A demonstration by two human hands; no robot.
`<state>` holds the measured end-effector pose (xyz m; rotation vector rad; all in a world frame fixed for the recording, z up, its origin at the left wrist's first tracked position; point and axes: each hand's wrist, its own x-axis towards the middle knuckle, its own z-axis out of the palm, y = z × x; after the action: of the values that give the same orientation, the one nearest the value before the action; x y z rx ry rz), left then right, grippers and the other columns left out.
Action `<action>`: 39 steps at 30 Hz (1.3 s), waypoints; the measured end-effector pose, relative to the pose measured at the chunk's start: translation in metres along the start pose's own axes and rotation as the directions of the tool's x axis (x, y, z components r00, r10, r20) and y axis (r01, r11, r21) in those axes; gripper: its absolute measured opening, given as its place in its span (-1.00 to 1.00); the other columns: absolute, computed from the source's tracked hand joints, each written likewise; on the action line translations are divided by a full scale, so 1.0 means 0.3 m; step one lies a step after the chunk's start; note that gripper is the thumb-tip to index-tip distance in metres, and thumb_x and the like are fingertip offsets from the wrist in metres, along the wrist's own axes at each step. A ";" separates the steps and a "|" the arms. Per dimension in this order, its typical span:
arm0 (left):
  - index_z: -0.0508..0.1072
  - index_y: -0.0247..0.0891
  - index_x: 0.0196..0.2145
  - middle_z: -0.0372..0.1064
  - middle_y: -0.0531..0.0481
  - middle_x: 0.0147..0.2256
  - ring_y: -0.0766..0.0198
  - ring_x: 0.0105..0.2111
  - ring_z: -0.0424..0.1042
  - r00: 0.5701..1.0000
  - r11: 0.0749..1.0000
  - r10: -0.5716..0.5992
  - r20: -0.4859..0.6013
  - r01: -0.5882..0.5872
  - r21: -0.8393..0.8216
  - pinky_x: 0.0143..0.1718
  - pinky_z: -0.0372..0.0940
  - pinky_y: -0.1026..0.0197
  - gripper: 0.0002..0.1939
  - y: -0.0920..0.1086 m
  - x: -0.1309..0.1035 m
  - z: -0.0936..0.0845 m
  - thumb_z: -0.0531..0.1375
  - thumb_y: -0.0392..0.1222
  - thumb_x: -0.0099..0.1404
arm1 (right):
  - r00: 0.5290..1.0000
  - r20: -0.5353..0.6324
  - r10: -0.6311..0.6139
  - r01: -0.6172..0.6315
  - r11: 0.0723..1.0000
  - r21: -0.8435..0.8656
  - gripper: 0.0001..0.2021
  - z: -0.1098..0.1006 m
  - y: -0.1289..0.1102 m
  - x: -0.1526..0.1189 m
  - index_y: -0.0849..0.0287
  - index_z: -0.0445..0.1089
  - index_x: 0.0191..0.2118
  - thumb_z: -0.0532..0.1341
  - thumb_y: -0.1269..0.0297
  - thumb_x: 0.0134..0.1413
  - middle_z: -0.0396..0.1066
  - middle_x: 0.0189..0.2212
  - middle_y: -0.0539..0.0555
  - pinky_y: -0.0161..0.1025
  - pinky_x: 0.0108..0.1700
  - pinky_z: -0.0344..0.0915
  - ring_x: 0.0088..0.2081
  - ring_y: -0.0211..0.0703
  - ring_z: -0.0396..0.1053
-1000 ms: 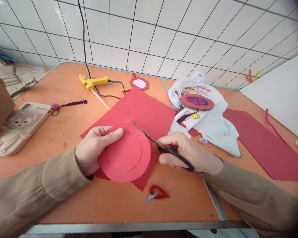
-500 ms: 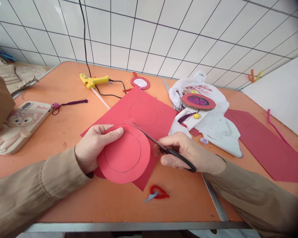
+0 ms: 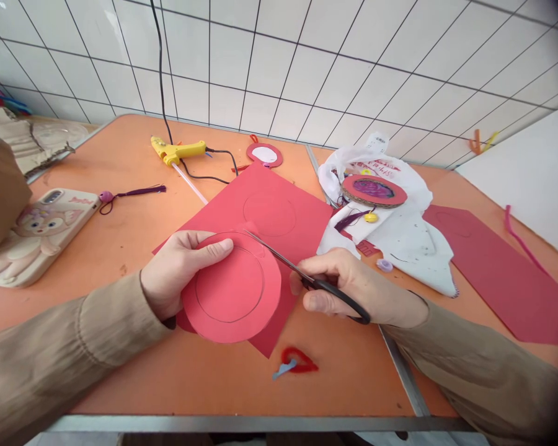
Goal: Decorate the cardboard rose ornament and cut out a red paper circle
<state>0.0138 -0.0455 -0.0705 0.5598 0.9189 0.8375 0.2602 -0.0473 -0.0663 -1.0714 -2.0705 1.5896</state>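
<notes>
My left hand (image 3: 181, 272) pinches the upper left edge of a round red paper disc (image 3: 230, 291), thumb on top. A smaller circle is drawn inside the disc's outline. In my right hand (image 3: 348, 288) are black-handled scissors (image 3: 337, 296), fingers closed round the handles. Their blades reach left to the disc's top edge, where a strip of paper is partly cut. Beneath the disc lies a larger red paper sheet (image 3: 279, 204) with a circle drawn on it.
A yellow glue gun (image 3: 181, 150) with its cord lies at the back. Left are a phone (image 3: 41, 232) and a cardboard box (image 3: 2, 192). Right are a white plastic bag (image 3: 400, 241), a cardboard ring (image 3: 374, 190) and more red paper (image 3: 502, 272). A red pipe-cleaner loop (image 3: 300, 360) lies in front.
The view has shifted very slightly. The scissor blades look a little closer together along the disc's top edge; both hands keep their holds.
</notes>
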 end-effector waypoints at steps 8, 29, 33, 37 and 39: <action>0.61 -0.42 -0.48 0.56 -0.19 -0.54 0.21 -0.59 0.51 1.000 0.999 0.009 -0.010 -0.008 0.046 -0.57 0.44 0.30 -0.84 -0.002 0.008 -0.009 0.42 -0.24 0.03 | 0.999 0.009 0.048 -0.048 0.998 -0.037 -0.48 -0.003 -0.001 -0.004 0.20 0.19 -0.54 0.26 -0.19 0.01 -0.03 -0.70 -0.16 -0.37 -0.63 -0.18 -0.65 -0.44 -0.07; 0.62 -0.39 -0.44 0.57 -0.14 -0.51 0.24 -0.56 0.50 0.999 0.996 0.004 0.035 -0.008 0.091 -0.54 0.41 0.33 -0.85 0.004 0.002 -0.019 0.42 -0.23 0.04 | 0.991 0.069 0.117 -0.121 0.990 0.068 -0.53 -0.014 0.004 -0.013 0.23 0.27 -0.49 0.31 -0.14 -0.02 0.07 -0.71 -0.15 -0.43 -0.68 -0.08 -0.68 -0.43 0.03; 0.64 -0.36 -0.45 0.57 -0.12 -0.51 0.25 -0.55 0.50 0.998 0.992 0.016 0.053 -0.022 0.128 -0.53 0.40 0.33 -0.86 0.003 0.001 -0.014 0.43 -0.23 0.04 | 0.989 0.100 0.106 -0.120 0.981 0.150 -0.54 -0.018 0.010 -0.016 0.23 0.27 -0.48 0.35 -0.11 -0.07 0.11 -0.71 -0.13 -0.43 -0.69 -0.05 -0.68 -0.39 0.12; 0.64 -0.35 -0.47 0.56 -0.11 -0.51 0.25 -0.56 0.49 0.998 0.985 0.011 0.062 -0.021 0.171 -0.54 0.39 0.33 -0.84 0.002 -0.001 -0.008 0.44 -0.20 0.01 | 0.990 0.127 0.065 -0.088 0.980 0.181 -0.57 -0.018 0.014 -0.015 0.22 0.24 -0.49 0.36 -0.03 -0.04 0.07 -0.71 -0.14 -0.42 -0.69 -0.07 -0.68 -0.40 0.08; 0.65 -0.34 -0.47 0.56 -0.10 -0.52 0.27 -0.56 0.48 0.995 0.986 0.004 0.095 -0.020 0.163 -0.53 0.38 0.34 -0.86 0.002 0.000 -0.005 0.44 -0.20 0.03 | 0.991 0.115 0.063 -0.083 0.982 0.172 -0.57 -0.016 0.015 -0.014 0.22 0.24 -0.49 0.36 -0.03 -0.03 0.05 -0.70 -0.15 -0.41 -0.68 -0.08 -0.68 -0.41 0.05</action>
<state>0.0121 -0.0451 -0.0708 0.7427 0.9031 0.7435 0.2676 -0.0467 -0.0680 -1.0297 -1.9325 1.8671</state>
